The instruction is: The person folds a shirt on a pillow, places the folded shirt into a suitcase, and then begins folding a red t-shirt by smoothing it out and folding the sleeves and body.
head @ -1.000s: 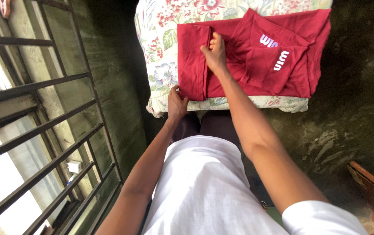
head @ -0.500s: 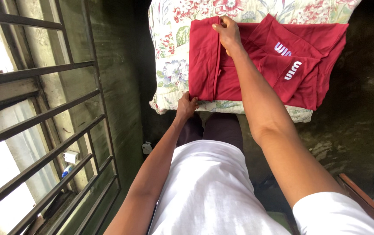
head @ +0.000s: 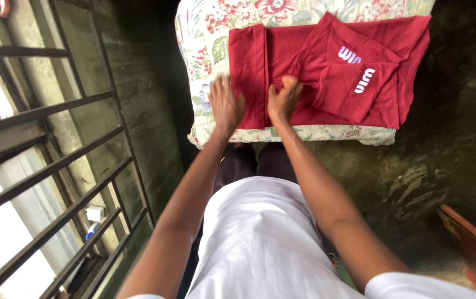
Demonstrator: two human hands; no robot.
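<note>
I see the red garment (head: 326,72) on the floral cushion (head: 204,50), white lettering on its folded right part. Left hand (head: 225,105) flat, fingers spread, on the left fold; right hand (head: 283,99) presses mid-cloth, fingers together. Window bars (head: 44,166) left, dark floor (head: 448,155) open right.

Dark red shirt (head: 304,72), white lettering; floral cream bedcover (head: 204,61); white top (head: 260,238).

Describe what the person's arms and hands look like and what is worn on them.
Both arms are bare from above the elbow down. A short white sleeve covers the right upper arm. The left hand and right hand wear no gloves; no rings or watch show.
</note>
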